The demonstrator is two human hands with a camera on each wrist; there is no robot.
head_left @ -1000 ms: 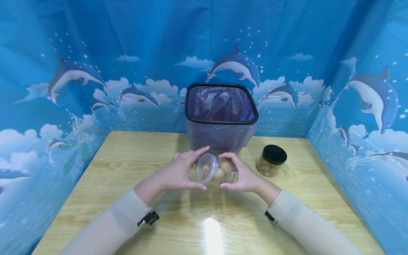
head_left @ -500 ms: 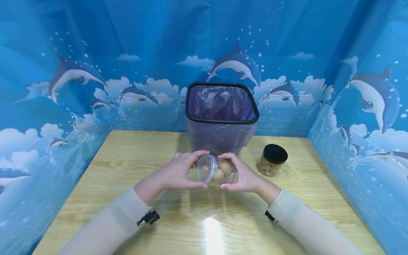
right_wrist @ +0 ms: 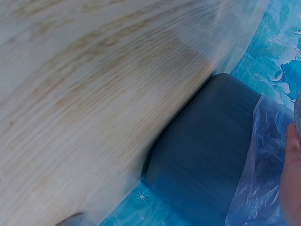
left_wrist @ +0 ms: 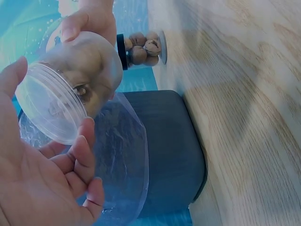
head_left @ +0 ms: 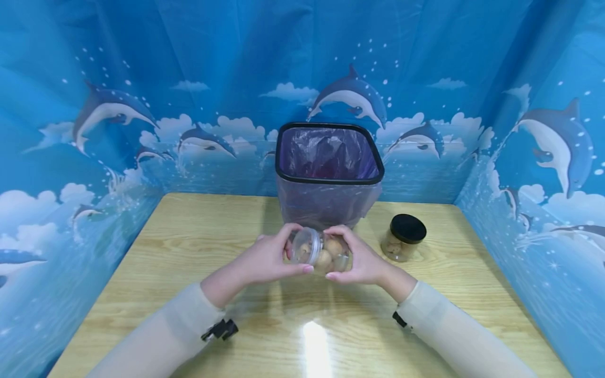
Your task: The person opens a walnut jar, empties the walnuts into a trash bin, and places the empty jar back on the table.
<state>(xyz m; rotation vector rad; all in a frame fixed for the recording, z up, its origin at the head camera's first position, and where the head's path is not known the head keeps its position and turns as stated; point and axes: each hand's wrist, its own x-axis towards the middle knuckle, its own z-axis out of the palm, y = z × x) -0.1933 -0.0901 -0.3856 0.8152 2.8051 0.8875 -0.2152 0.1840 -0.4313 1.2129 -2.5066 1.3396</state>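
Note:
A clear plastic jar point(head_left: 334, 253) with round brown nuts, walnut-like, is held tilted on its side above the table, in front of the bin. My right hand point(head_left: 361, 261) grips the body near its base. At the other end, my left hand point(head_left: 267, 258) holds the clear screw lid point(head_left: 304, 247) by its edge. In the left wrist view the lid point(left_wrist: 51, 103) sits on the jar point(left_wrist: 91, 66), with the left thumb on one side and curled fingers point(left_wrist: 84, 153) on the other. Only an edge of the right hand point(right_wrist: 291, 181) shows in the right wrist view.
Behind the hands stands a bin point(head_left: 326, 202) with a black rim and a purple plastic liner. A black-lidded jar point(head_left: 402, 239) of similar nuts stands to the right on the wooden table point(head_left: 198, 226). Dolphin-printed blue curtains point(head_left: 212, 63) enclose the back and sides.
My left fingers have drawn in and turned slightly around the lid, the forefinger pulling back and the thumb shifting right. My right hand and the jar have stayed in place.

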